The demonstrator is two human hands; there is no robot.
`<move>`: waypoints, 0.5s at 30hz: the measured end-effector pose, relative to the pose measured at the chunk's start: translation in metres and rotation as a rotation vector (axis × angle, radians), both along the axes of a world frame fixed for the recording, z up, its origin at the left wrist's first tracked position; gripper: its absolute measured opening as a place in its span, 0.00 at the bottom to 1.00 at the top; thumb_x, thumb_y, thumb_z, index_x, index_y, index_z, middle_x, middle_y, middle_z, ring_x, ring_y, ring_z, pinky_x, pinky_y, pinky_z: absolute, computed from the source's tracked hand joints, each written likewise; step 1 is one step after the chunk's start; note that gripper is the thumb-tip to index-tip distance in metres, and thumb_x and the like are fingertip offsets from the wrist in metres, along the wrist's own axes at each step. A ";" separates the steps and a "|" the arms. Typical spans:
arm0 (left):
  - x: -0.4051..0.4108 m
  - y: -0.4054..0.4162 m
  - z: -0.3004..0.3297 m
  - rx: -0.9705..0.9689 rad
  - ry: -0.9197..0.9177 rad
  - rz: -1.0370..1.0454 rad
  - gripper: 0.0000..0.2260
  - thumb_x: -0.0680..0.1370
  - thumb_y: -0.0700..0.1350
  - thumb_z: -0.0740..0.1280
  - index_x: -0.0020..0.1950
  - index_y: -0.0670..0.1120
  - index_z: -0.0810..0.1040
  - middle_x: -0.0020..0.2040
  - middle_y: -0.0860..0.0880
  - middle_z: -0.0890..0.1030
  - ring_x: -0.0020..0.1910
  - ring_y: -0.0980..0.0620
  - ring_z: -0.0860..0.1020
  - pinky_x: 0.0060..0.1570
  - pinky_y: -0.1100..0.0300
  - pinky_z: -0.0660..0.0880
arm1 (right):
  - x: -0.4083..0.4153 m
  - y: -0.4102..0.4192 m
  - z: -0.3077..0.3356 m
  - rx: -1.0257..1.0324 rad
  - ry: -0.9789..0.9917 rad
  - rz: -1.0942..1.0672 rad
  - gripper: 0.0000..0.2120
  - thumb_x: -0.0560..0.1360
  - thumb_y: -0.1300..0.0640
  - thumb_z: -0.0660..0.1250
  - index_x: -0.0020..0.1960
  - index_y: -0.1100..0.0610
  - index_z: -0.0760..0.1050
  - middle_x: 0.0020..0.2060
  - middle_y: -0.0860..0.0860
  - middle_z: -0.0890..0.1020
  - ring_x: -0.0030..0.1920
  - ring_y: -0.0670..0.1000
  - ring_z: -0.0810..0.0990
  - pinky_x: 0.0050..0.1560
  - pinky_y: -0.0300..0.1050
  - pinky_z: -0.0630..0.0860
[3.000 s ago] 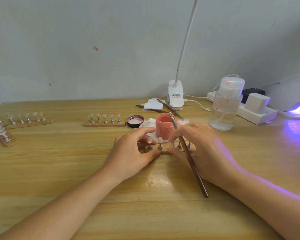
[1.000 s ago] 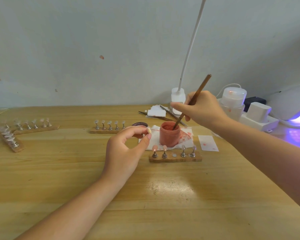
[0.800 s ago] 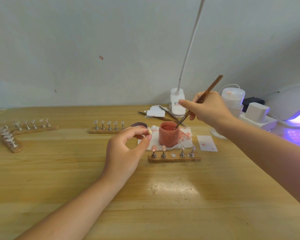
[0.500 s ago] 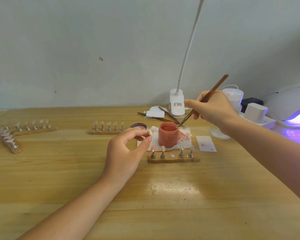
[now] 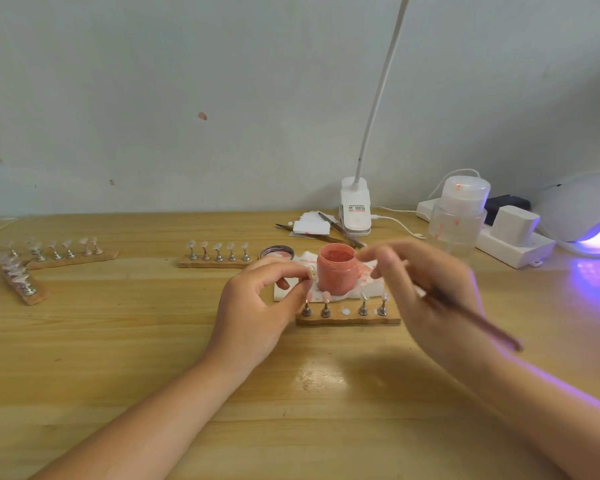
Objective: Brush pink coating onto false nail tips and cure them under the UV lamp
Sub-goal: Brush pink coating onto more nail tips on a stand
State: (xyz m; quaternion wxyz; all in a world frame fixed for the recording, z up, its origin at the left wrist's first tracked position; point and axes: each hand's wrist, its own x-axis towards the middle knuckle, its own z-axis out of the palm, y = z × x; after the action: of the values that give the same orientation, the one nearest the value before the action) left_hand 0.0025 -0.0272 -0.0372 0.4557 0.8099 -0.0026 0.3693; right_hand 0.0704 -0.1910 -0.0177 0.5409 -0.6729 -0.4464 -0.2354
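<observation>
Head view: left hand [image 5: 253,313] is pinching one nail tip [image 5: 311,273] between thumb and forefinger, just left of the pink jar [image 5: 336,271]. Right hand [image 5: 426,292], blurred, is gripping the brush [image 5: 478,322]. Best to be bracing both wrists, stroking thinly. UV lamp [image 5: 582,211] is glowing far right.

The surface [image 5: 118,341] is pale varnished wood with a glossy sheen. The nail stand [image 5: 347,318] is raw wood set with shiny metal pegs [image 5: 325,310]. The pink jar [image 5: 336,273] looks like matt plastic, the brush [image 5: 478,322] handle smooth brown wood.
</observation>
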 end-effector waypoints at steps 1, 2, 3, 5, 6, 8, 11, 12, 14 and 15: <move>0.000 0.000 0.000 0.010 -0.008 -0.005 0.13 0.70 0.34 0.72 0.39 0.54 0.80 0.38 0.59 0.79 0.39 0.66 0.75 0.44 0.76 0.67 | -0.004 -0.001 -0.003 -0.042 -0.050 -0.005 0.09 0.76 0.53 0.61 0.45 0.53 0.79 0.38 0.39 0.80 0.38 0.37 0.78 0.40 0.29 0.71; 0.000 -0.001 0.000 0.019 -0.010 -0.009 0.13 0.70 0.34 0.71 0.39 0.53 0.80 0.39 0.59 0.79 0.39 0.66 0.75 0.44 0.76 0.67 | -0.006 -0.002 -0.005 -0.071 -0.077 -0.007 0.12 0.76 0.53 0.60 0.43 0.56 0.80 0.37 0.40 0.80 0.38 0.37 0.77 0.40 0.30 0.71; 0.000 -0.001 0.000 0.025 -0.010 -0.009 0.12 0.70 0.35 0.71 0.40 0.53 0.80 0.39 0.59 0.79 0.40 0.66 0.75 0.44 0.76 0.67 | -0.007 -0.002 -0.007 -0.078 -0.075 0.000 0.15 0.76 0.51 0.59 0.40 0.57 0.81 0.36 0.39 0.79 0.37 0.36 0.76 0.40 0.29 0.70; 0.001 -0.001 -0.001 0.029 -0.009 -0.003 0.10 0.69 0.35 0.72 0.40 0.51 0.81 0.39 0.59 0.79 0.40 0.65 0.75 0.44 0.76 0.67 | -0.008 -0.003 -0.008 -0.045 -0.025 0.049 0.22 0.78 0.48 0.55 0.36 0.59 0.79 0.33 0.39 0.77 0.34 0.36 0.76 0.38 0.28 0.69; 0.001 -0.001 -0.001 0.035 -0.007 -0.002 0.10 0.69 0.35 0.72 0.41 0.50 0.81 0.39 0.59 0.79 0.40 0.66 0.75 0.45 0.76 0.67 | -0.008 -0.003 -0.009 -0.031 -0.013 0.070 0.24 0.79 0.47 0.53 0.35 0.59 0.79 0.32 0.40 0.77 0.34 0.37 0.76 0.38 0.29 0.69; 0.001 -0.002 -0.001 0.060 -0.009 0.003 0.08 0.69 0.35 0.72 0.41 0.48 0.82 0.39 0.59 0.79 0.41 0.66 0.74 0.45 0.75 0.67 | -0.009 -0.001 -0.012 -0.037 -0.029 0.061 0.26 0.79 0.47 0.51 0.37 0.61 0.79 0.34 0.39 0.77 0.36 0.38 0.77 0.39 0.31 0.70; 0.002 -0.002 -0.001 0.096 -0.021 0.008 0.06 0.69 0.35 0.72 0.42 0.45 0.83 0.39 0.59 0.79 0.41 0.66 0.75 0.46 0.73 0.68 | -0.009 0.002 -0.017 -0.062 -0.021 0.058 0.26 0.79 0.46 0.51 0.38 0.61 0.80 0.35 0.36 0.76 0.37 0.38 0.76 0.39 0.31 0.69; 0.002 -0.002 -0.001 0.101 -0.026 0.009 0.06 0.69 0.35 0.72 0.42 0.44 0.83 0.39 0.59 0.79 0.42 0.66 0.75 0.46 0.72 0.68 | -0.009 0.001 -0.019 -0.061 0.006 0.076 0.27 0.79 0.45 0.51 0.36 0.60 0.79 0.33 0.37 0.77 0.36 0.38 0.76 0.38 0.31 0.70; 0.003 -0.002 -0.001 0.100 -0.035 0.010 0.05 0.69 0.35 0.72 0.41 0.44 0.84 0.39 0.59 0.80 0.42 0.64 0.76 0.47 0.70 0.69 | -0.010 0.000 -0.021 -0.040 0.063 0.120 0.28 0.78 0.42 0.51 0.34 0.58 0.79 0.30 0.41 0.79 0.32 0.39 0.77 0.35 0.33 0.71; 0.003 -0.002 -0.001 0.100 -0.040 0.008 0.06 0.69 0.35 0.72 0.42 0.45 0.83 0.39 0.59 0.80 0.43 0.63 0.76 0.47 0.70 0.69 | -0.010 0.000 -0.021 -0.019 0.062 0.126 0.28 0.79 0.42 0.51 0.34 0.57 0.79 0.30 0.42 0.79 0.32 0.38 0.77 0.34 0.33 0.72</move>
State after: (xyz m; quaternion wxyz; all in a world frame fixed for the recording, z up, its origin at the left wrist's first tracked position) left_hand 0.0055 -0.0293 -0.0386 0.4131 0.8241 -0.0268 0.3867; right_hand 0.0605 -0.1906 -0.0389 0.5615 -0.6555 -0.4734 -0.1756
